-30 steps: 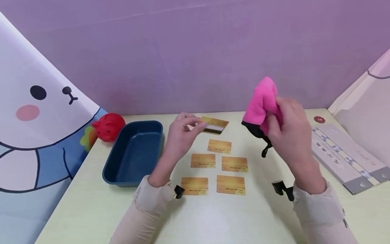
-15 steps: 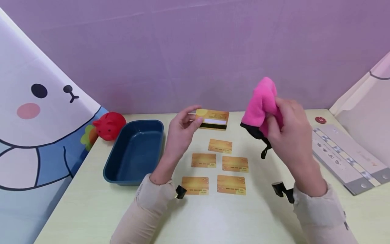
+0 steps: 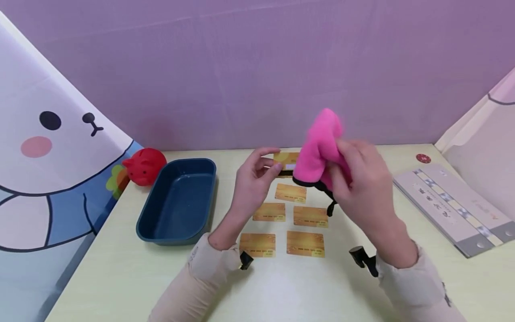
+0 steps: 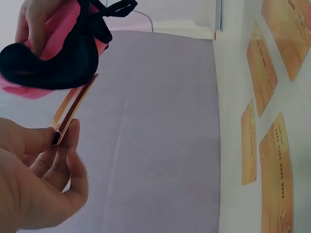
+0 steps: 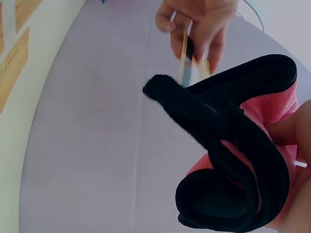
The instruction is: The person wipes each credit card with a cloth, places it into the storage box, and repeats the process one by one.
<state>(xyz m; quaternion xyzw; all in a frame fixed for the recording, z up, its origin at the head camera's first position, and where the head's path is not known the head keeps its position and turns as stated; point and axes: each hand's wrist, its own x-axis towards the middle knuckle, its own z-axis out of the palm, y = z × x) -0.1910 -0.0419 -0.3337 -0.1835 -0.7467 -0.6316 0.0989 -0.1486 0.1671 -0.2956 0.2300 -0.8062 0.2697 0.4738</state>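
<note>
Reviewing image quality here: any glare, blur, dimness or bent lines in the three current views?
Head: bright, with a pale glare patch on the table; the right hand and pink cloth look slightly smeared. Left wrist: dimmer, though digits on the lower-right card are fairly crisp. Right wrist: also dim, table edge bowed, held card soft.

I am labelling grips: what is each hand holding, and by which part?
The left hand pinches a gold card at one short end; the right hand grips a black-trimmed cloth by its pink fabric.
</note>
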